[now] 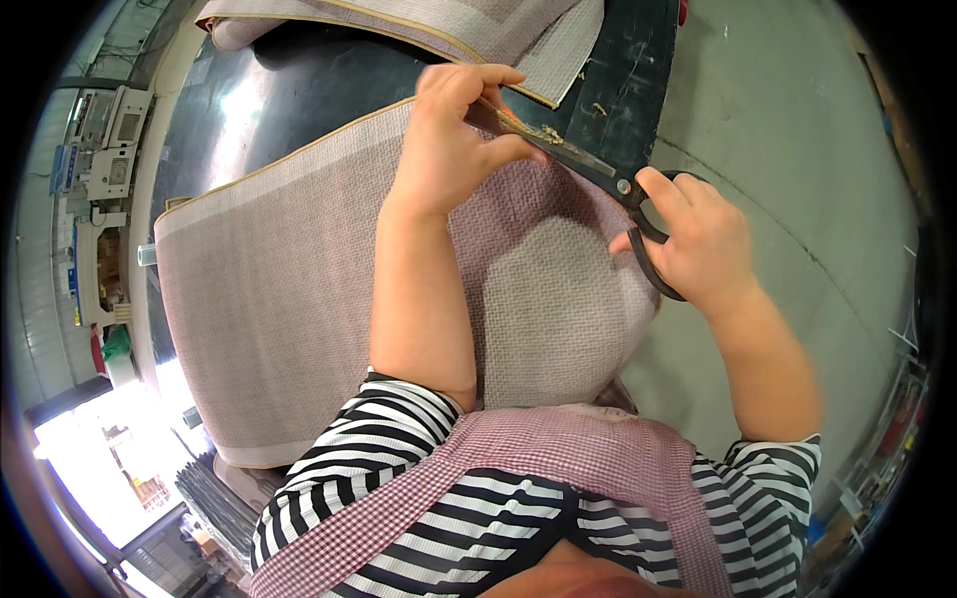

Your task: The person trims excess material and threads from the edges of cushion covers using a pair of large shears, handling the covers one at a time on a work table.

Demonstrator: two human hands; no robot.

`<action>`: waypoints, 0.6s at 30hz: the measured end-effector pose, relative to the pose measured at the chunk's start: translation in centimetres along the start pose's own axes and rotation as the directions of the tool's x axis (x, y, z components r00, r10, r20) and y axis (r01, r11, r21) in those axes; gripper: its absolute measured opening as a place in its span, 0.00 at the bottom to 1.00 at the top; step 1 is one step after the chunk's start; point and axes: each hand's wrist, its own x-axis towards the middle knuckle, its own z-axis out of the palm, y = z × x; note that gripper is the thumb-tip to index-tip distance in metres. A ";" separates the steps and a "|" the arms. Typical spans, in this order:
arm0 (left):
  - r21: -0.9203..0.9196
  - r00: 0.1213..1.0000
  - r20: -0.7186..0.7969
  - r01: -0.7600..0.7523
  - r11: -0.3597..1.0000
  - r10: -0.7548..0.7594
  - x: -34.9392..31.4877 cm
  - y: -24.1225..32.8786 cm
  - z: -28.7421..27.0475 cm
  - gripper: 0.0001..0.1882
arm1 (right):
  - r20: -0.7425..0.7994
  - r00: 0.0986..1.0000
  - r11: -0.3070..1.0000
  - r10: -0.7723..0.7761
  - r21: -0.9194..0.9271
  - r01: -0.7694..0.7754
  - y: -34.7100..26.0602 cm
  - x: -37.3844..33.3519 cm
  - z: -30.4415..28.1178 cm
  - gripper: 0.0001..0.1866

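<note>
A pinkish-grey woven mat (289, 289) with a yellow-brown bound edge drapes from the dark table toward my body. My left hand (449, 135) pinches the mat's far edge between thumb and fingers, lifting it a little. In my right hand (701, 234) is a pair of large black-handled scissors (626, 187), fingers through the loops. Their blades point left along the mat's bound edge, close to my left fingertips. Frayed yellowish thread shows beside the blades. Whether the blades are fully closed is hard to make out.
Another folded woven mat (558, 55) lies at the far side of the dark table (628, 100), with thread scraps near it. Grey floor (768, 130) stretches along the right. Pale machines (112, 145) stand at the far left, and a checked apron (558, 439) covers my front.
</note>
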 end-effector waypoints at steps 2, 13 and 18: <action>0.037 0.999 -0.036 -0.018 0.999 0.019 -0.1 -0.5 -0.7 0.39 | 0.009 1.000 1.000 0.010 0.009 -0.010 -0.1 -0.2 0.1 0.35; -0.709 0.943 -0.055 0.194 0.678 -0.327 -0.4 -2.2 2.1 0.31 | 0.001 0.999 0.996 0.049 0.070 -0.049 -0.3 0.5 0.0 0.39; -0.744 0.961 -0.098 0.102 0.660 -0.259 -0.4 -2.4 2.2 0.32 | -0.048 0.999 0.996 0.021 0.086 -0.017 -0.4 1.8 0.2 0.39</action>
